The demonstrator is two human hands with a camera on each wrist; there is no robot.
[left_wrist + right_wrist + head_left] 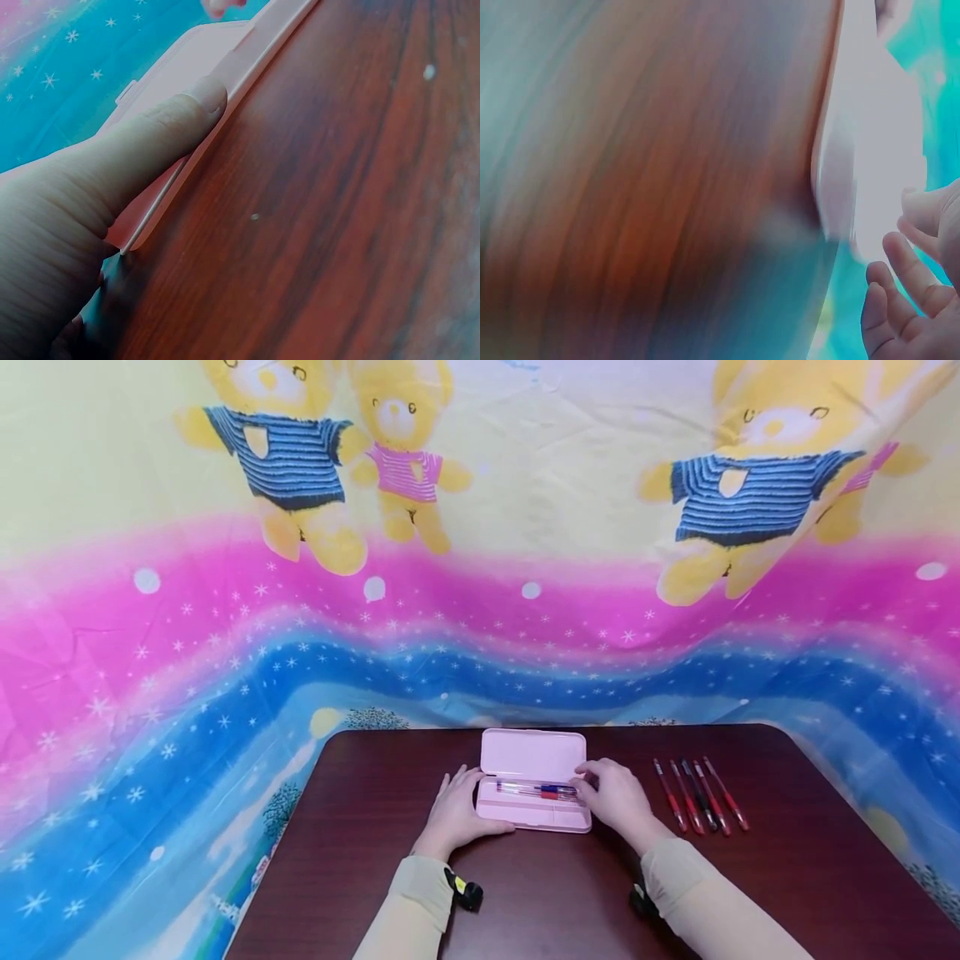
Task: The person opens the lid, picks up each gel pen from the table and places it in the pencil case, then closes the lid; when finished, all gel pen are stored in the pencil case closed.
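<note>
— Pencil case [533,756]? Open at table [375,860] centre, pens [537,790] inside.
— Left hand [457,814]? Thumb pressed flat against case edge.
— Right hand [618,795]? At case's right end; grip unclear, wrist view blurred.

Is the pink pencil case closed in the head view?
No, the pink pencil case lies open on the table, lid raised and pens visible inside.

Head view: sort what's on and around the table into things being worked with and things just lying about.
In hand:
- pink pencil case, lid open
- pens inside it
- left hand, resting on the case's left end
- right hand, at its right end

Lying about:
- row of loose pens on the table
- bear-print cloth behind
</note>
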